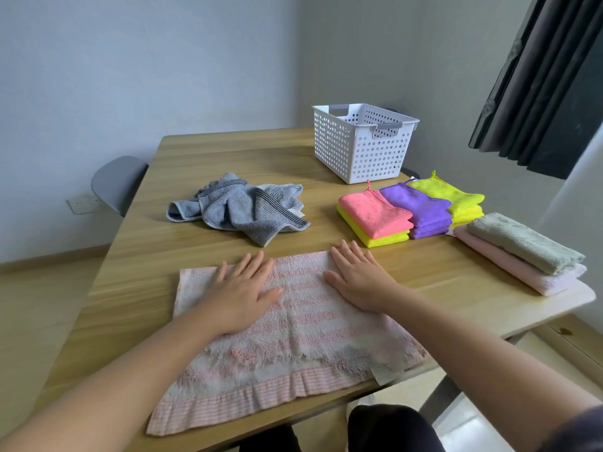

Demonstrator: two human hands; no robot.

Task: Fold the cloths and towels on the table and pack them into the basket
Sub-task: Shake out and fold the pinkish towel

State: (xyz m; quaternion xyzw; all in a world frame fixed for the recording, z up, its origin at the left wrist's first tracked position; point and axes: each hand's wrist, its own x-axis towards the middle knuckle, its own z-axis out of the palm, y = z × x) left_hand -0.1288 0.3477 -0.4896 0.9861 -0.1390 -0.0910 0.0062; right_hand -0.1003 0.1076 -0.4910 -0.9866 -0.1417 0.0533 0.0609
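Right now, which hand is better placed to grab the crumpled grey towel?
Probably left: the left hand lies directly before the grey towel; the right hand sits nearer the folded cloths.

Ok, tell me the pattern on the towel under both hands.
Pink-and-white stripes on the towel, head view.

The left hand (243,295) and right hand (359,282) are bare, and so are both wrists and forearms. The left arm is uncovered as far as it can be seen. High on the right arm sits the edge of a sleeve (576,430), dark greyish purple and plain, seemingly from a short-sleeved top. The legs are in trousers (388,429), dark and close to black. Their weave and seams are too dim to make out.
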